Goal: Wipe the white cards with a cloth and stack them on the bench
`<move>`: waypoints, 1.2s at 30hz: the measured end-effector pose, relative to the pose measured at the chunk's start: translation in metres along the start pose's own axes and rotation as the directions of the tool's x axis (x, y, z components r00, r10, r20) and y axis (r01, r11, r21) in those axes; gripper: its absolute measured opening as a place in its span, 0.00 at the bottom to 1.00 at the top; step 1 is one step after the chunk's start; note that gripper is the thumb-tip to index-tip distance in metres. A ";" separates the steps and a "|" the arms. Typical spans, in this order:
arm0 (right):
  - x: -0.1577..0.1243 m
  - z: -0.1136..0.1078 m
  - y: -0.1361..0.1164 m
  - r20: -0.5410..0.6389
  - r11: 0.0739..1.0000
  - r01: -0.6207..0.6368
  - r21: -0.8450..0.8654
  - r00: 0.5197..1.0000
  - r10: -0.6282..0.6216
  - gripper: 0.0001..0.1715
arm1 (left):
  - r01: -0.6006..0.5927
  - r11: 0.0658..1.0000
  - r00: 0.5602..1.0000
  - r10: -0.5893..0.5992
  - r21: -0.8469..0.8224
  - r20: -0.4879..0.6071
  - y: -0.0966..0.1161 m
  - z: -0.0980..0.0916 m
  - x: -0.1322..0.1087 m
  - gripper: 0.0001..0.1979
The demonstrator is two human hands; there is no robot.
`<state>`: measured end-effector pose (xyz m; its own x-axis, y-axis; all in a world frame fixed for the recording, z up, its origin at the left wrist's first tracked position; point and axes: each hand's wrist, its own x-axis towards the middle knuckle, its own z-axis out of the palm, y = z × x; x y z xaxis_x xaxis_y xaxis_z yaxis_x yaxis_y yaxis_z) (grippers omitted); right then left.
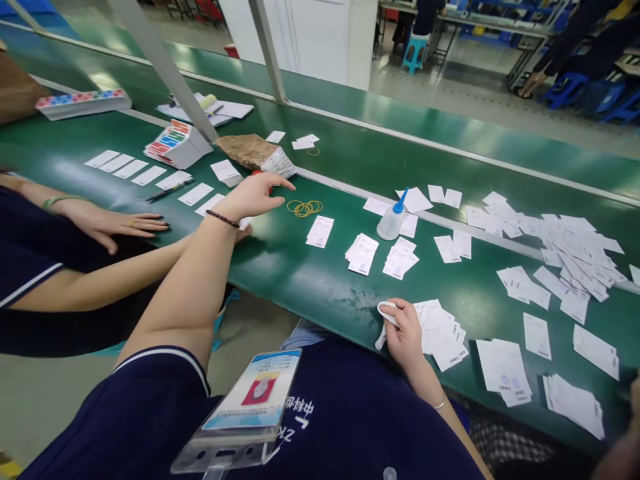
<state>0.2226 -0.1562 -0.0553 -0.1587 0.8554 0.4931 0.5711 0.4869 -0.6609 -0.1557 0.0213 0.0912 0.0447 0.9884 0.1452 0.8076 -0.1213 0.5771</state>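
My left hand [257, 195] reaches out over the table, a dark bead bracelet on the wrist. Its index finger and thumb are apart, beside several yellow rubber bands [305, 209]. A small red thing [271, 191] shows partly behind this hand; most of it is hidden. Close to the front edge, my right hand [404, 333] is closed around a crumpled white cloth [389, 313]. A fanned pile of printed white paper slips [443, 337] lies directly right of it. Beyond are smaller stacks of slips [363, 253] and a squeeze bottle [391, 223] with a blue nozzle.
At left, a co-worker's hand [113, 223] rests near the table edge; their other hand [243, 232] is partly behind my forearm. A brown paper packet [245, 151], folded cards [177, 145] and a metal post [170, 73] stand beyond. Many loose slips [575, 257] cover the right side.
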 end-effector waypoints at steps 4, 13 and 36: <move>0.001 0.000 -0.001 0.018 1.000 -0.001 -0.005 1.000 0.001 0.16 | -0.333 0.936 0.943 0.328 0.117 0.062 0.034 0.034 -0.016 0.14; 0.001 -0.001 -0.003 0.029 1.000 -0.030 -0.007 0.999 0.031 0.18 | -0.502 0.864 0.746 0.450 -0.029 0.491 0.077 0.132 -0.031 0.28; 0.002 -0.001 -0.004 0.048 0.999 -0.025 0.022 0.999 0.024 0.20 | -0.521 0.853 0.723 0.457 -0.025 0.519 0.127 0.212 -0.004 0.39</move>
<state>0.2209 -0.1567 -0.0509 -0.1836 0.8745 0.4489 0.5568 0.4689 -0.6856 0.0716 0.0216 -0.0067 0.7060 0.7065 -0.0482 0.6509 -0.6206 0.4373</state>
